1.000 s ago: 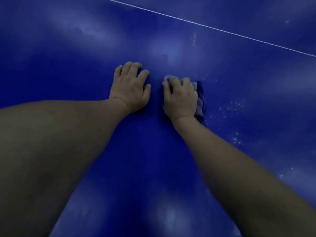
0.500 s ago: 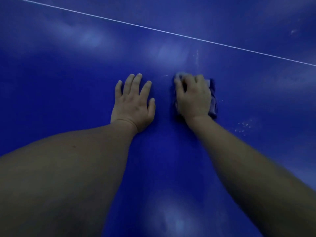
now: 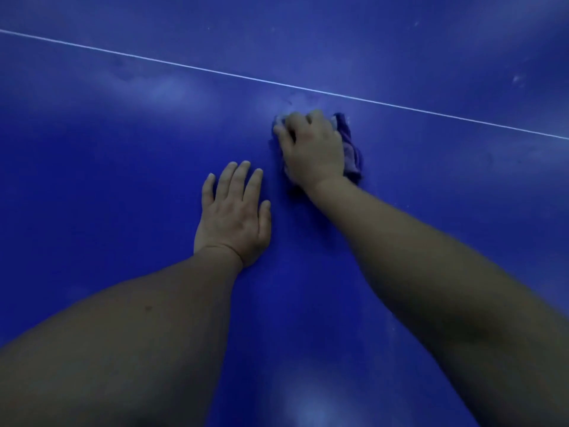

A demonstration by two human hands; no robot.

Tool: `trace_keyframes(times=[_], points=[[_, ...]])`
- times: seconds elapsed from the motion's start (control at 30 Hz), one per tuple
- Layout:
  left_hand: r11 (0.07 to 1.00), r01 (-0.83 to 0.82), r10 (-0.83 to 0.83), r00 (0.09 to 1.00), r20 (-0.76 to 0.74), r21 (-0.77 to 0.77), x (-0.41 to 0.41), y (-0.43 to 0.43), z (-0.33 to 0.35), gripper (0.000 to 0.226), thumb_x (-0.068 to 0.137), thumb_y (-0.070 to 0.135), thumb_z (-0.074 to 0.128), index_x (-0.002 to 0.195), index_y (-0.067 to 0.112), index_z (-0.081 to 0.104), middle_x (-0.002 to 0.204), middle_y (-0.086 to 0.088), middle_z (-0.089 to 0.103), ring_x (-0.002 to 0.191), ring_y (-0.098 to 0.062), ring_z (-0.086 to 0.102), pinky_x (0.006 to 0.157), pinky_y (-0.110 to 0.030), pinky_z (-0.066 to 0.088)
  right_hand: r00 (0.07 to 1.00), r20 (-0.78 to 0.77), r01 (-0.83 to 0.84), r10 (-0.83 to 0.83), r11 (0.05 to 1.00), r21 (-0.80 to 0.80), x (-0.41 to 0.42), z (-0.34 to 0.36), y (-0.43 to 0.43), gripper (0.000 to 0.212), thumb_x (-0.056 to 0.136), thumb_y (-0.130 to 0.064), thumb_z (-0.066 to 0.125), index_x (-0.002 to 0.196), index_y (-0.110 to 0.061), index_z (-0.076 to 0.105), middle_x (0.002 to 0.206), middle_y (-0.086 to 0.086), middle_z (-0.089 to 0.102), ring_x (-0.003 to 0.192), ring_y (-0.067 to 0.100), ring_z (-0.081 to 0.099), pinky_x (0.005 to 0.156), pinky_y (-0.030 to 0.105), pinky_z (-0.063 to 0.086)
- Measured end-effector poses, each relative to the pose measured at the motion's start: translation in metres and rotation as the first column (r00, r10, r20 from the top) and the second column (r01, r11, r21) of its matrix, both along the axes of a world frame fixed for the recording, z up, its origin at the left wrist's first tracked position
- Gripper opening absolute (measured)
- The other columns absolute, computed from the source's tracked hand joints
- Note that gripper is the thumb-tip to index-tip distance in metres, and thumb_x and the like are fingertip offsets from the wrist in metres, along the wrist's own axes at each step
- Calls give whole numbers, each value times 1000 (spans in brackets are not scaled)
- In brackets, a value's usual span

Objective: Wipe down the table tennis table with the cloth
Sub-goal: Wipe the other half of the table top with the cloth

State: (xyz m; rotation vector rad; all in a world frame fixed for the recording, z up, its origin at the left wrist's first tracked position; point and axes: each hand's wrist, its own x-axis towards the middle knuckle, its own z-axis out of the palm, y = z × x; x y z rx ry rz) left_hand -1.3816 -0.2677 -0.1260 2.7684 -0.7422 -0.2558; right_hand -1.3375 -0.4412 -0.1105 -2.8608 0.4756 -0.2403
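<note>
1. Cloth [image 3: 351, 154], purplish and bunched, lies on the blue worktop [image 3: 92, 186] under the right hand [image 3: 312, 149], just below a thin white line [image 3: 154, 59].
2. Right hand's fingers curl over the cloth and grip it against the worktop; part of the cloth sticks out on its right side.
3. Left hand [image 3: 235, 217] lies flat on the worktop, fingers straight and slightly spread, nearer the person, close to the right hand yet apart from it.

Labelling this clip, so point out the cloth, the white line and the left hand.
cloth [image 3: 351, 152], head view, exposed purple folds.
white line [image 3: 184, 65], head view, stretch left of centre.
left hand [image 3: 234, 217], head view, back of the hand.
</note>
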Motion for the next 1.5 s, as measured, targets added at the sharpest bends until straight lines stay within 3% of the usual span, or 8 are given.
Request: trace_keyframes(times=[0.13,0.27,0.47,0.6,0.7,0.97,1.13,1.5], points=[[1000,11,-11,1000,-7,8,0,0,0,63,98,42,25,153,14,37,163,-8,27,151,-25,16,123,-50,7,992,-22,128,-128,992,10,-30,-6,-11,33,102,-44,50,113,-17,66,109,15,59,101,37,57,80,45,42],[999,29,-28,999,-29,38,1,-2,-1,65,98,44,18,154,15,33,164,-8,23,152,-24,13,123,-51,5,994,11,105,-105,994,36,-99,-3,44,30,98,-37,55,91,-10,66,88,15,59,75,34,56,59,44,45],[998,20,-19,1000,-7,61,2,-2,1,67,96,44,18,152,14,40,162,-9,30,151,-26,19,122,-52,10,982,185,-35,46,998,-59,-2,-2,0,14,89,-23,74,90,-10,69,87,18,62,73,39,62,57,43,50],[995,41,-39,999,-21,89,2,-1,0,67,97,45,15,154,16,35,163,-8,25,152,-25,15,123,-52,8,923,-3,383,-384,922,63,23,-9,-70,34,102,-46,45,118,-24,64,120,15,58,110,38,58,90,43,46],[995,43,-40,999,-36,86,3,-1,-1,67,97,45,17,154,15,36,163,-9,25,152,-25,15,123,-53,8,848,-8,530,-531,846,58,-25,-10,-56,35,101,-48,46,120,-24,63,119,15,56,108,39,57,89,45,45],[995,40,-40,999,-2,93,3,-2,-1,65,96,43,22,150,13,42,160,-11,31,150,-27,21,121,-54,15,994,67,94,-87,988,-121,47,-11,-29,19,98,-30,56,109,-18,67,108,15,63,95,38,62,76,41,49],[994,52,-51,999,-17,96,4,-1,-1,65,97,44,21,152,14,39,162,-10,28,151,-27,18,122,-54,11,848,-22,529,-529,848,-12,-7,-12,-126,38,100,-49,40,120,-25,63,124,17,55,112,41,56,94,45,44],[997,42,-42,999,0,62,1,-5,-2,62,95,41,33,149,11,43,159,-14,32,149,-30,22,120,-56,13,911,-61,409,-408,913,-4,-7,-5,-94,36,103,-46,42,119,-19,60,125,16,55,114,38,55,93,45,43]])
